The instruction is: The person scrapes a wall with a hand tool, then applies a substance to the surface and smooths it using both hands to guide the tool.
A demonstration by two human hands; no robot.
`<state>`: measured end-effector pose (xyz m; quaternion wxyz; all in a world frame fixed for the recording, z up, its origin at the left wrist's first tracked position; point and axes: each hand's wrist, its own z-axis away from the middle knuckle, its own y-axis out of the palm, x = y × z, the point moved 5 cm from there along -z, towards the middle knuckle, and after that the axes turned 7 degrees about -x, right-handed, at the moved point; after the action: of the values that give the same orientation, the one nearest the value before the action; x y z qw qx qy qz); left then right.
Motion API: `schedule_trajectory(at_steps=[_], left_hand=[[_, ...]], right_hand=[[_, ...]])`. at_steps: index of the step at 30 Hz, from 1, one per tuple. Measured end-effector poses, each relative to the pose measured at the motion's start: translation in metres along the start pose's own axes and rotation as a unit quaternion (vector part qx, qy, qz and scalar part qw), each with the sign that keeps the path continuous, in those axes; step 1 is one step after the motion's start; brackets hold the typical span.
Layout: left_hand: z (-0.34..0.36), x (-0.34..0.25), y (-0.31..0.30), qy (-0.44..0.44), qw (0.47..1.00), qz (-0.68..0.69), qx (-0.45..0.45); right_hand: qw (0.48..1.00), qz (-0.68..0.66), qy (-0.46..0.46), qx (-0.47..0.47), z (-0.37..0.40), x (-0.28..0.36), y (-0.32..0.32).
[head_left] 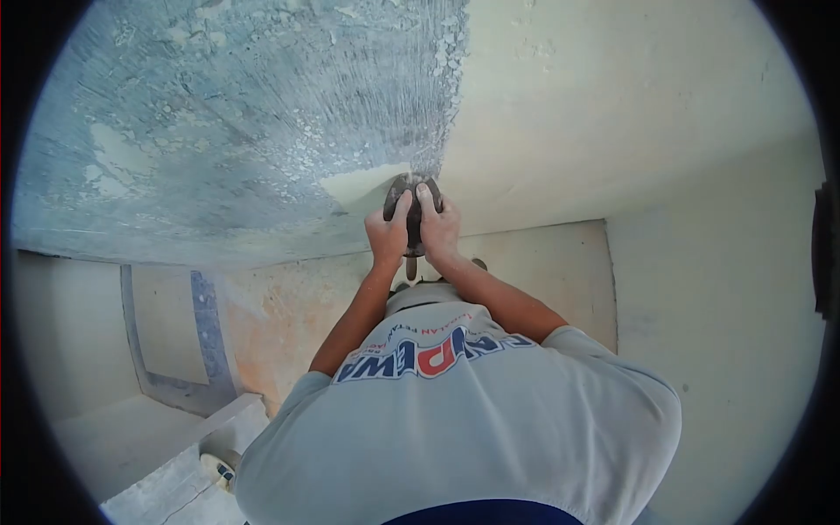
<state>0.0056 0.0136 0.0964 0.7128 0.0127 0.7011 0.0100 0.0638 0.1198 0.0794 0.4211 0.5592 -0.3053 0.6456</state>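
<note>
Both my hands grip one dark, rounded hand tool (415,229), dusted with pale powder, in the middle of the head view. My left hand (388,231) is closed around its left side and my right hand (441,229) around its right, thumbs lying along the top. The tool is at the lower part of the wall, and its exact kind and working face are hidden. Around it the wall has a mottled blue-grey surface (227,114) on the left and a smooth cream surface (595,105) on the right. A pale patch (363,182) lies just left of the tool.
At the lower left is a recess with a blue-grey frame (208,324) around a pale panel. A white ledge (188,481) carries a small round object (217,471) beside my body. A plain pale wall (726,350) stands on the right, with a dark object (822,249) at the edge.
</note>
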Motion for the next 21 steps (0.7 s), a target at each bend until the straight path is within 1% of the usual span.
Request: schedule_trajectory(at_steps=[1, 2, 3, 4, 5, 6, 7, 8, 10, 12, 13, 14, 15, 16, 17, 18, 20, 21], left_hand=[[-0.001, -0.014, 0.001, 0.008, 0.999, 0.033, -0.003], [-0.007, -0.015, -0.001, -0.015, 1.0, 0.008, 0.024], [0.0, -0.014, -0.004, -0.039, 0.999, 0.002, 0.027], [-0.002, -0.016, -0.002, -0.052, 0.998, 0.0, 0.03], [0.001, -0.007, -0.002, -0.022, 0.999, -0.024, 0.014], [0.002, 0.005, -0.003, -0.02, 0.999, -0.022, 0.015], [0.003, 0.002, -0.002, -0.013, 1.0, 0.001, 0.006], [0.001, -0.006, -0.001, -0.007, 1.0, 0.024, -0.002], [-0.001, -0.01, -0.004, -0.004, 1.0, 0.015, 0.008], [-0.003, -0.001, -0.003, -0.022, 0.999, -0.026, 0.018], [0.001, 0.017, -0.002, -0.01, 1.0, -0.013, -0.01], [0.0, 0.012, -0.001, -0.009, 1.0, -0.013, -0.011], [-0.001, 0.007, 0.0, -0.011, 1.0, 0.008, -0.005], [0.0, -0.001, 0.0, -0.017, 0.999, 0.027, 0.001], [-0.002, -0.016, 0.0, -0.029, 0.999, -0.001, 0.013], [0.003, -0.01, -0.003, -0.034, 0.999, -0.004, 0.011], [0.0, 0.006, -0.001, -0.029, 0.999, -0.022, 0.007], [0.003, 0.023, -0.002, -0.033, 0.999, -0.043, -0.006]], right_hand=[[0.999, 0.032, -0.025, 0.013, 0.002, 0.033, 0.003], [0.996, 0.07, -0.042, 0.027, 0.007, 0.047, 0.002], [0.998, 0.007, -0.03, 0.049, 0.002, 0.036, 0.005], [0.998, 0.006, -0.03, 0.05, 0.001, 0.02, 0.004], [0.999, 0.022, -0.025, 0.031, 0.001, 0.008, 0.001], [0.999, 0.039, -0.017, 0.011, 0.001, -0.006, -0.003], [1.0, 0.011, 0.01, 0.015, 0.002, -0.005, -0.002], [1.0, 0.01, 0.008, 0.015, 0.0, 0.01, 0.002], [0.998, -0.001, -0.01, 0.061, 0.001, 0.035, 0.005], [0.998, -0.001, -0.031, 0.06, -0.003, 0.013, 0.005], [0.999, -0.007, -0.009, 0.038, -0.003, -0.01, 0.001], [1.0, -0.013, 0.015, 0.015, 0.0, -0.013, 0.0], [0.999, -0.031, 0.01, 0.017, -0.001, -0.013, 0.001], [0.999, -0.03, 0.013, 0.016, 0.0, 0.006, 0.001], [0.999, -0.014, 0.002, 0.042, 0.0, 0.029, 0.003], [0.998, 0.002, -0.007, 0.068, 0.002, 0.039, 0.003], [0.997, 0.012, -0.026, 0.069, -0.003, 0.019, 0.002], [0.999, -0.004, 0.007, 0.039, -0.001, -0.001, -0.001]])
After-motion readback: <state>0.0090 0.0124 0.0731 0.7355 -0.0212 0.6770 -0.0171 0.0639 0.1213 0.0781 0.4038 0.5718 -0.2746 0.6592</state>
